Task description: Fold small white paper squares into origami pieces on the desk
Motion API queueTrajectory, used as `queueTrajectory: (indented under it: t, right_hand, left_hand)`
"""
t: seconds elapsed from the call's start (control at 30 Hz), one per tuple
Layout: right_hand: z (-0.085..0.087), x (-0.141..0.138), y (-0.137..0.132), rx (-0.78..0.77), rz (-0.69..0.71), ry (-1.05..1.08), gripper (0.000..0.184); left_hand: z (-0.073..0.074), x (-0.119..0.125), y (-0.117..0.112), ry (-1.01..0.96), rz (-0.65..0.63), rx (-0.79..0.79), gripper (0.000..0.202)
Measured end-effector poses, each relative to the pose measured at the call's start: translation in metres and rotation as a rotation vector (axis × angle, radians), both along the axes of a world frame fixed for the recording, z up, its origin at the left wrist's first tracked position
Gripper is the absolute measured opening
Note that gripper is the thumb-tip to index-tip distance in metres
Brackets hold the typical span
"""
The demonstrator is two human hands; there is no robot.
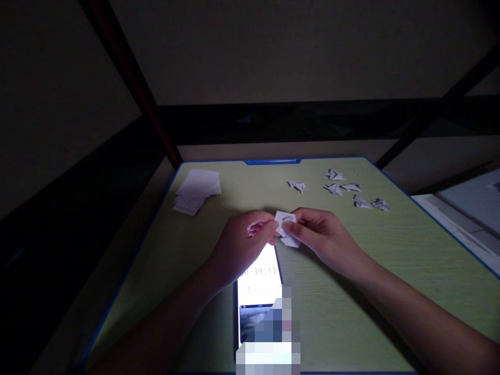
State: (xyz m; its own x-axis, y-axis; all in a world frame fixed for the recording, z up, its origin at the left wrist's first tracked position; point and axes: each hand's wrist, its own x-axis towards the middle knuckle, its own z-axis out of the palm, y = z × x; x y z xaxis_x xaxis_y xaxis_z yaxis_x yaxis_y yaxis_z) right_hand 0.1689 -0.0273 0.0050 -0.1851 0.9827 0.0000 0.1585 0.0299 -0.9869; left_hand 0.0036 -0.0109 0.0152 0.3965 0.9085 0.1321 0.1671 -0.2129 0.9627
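Observation:
A small piece of folded white paper [288, 240] with grey marks is pinched between both hands, above the middle of the table. My left hand [246, 239] grips its left edge between thumb and fingers. On the other side, my right hand [326, 237] presses its thumb on the paper's face, with the fingers behind it. Beneath my left hand lies a phone [260, 291] with a bright screen showing a timer. Its upper part is partly covered by that hand, and its lower right is pixelated.
White paper sheets [199, 183] lie stacked at the table's far left. Several folded paper figures [333, 188] are spread at the far right, with a single paper figure [297, 186] nearer the middle. The green table [390, 271] has a blue rim.

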Motion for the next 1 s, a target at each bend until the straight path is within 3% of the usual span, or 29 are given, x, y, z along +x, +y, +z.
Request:
queueTrajectory:
  t: [0.17,0.43,0.67,1.0]
  right_hand:
    - [-0.001,0.0,0.0,0.002,-0.015,0.01,0.023]
    - [-0.003,-0.001,-0.001,0.033,-0.02,0.003,0.024]
    - [-0.002,0.001,-0.001,0.008,0.054,-0.018,0.022]
    - [-0.003,0.001,-0.001,0.093,-0.034,0.014,0.022]
  left_hand:
    - [0.0,-0.001,0.0,0.074,-0.005,0.012,0.02]
    - [-0.003,0.001,0.0,-0.058,-0.036,-0.069,0.009]
    - [-0.011,0.002,0.0,0.039,-0.001,-0.033,0.014]
    - [-0.01,0.001,0.001,-0.028,-0.038,-0.103,0.012]
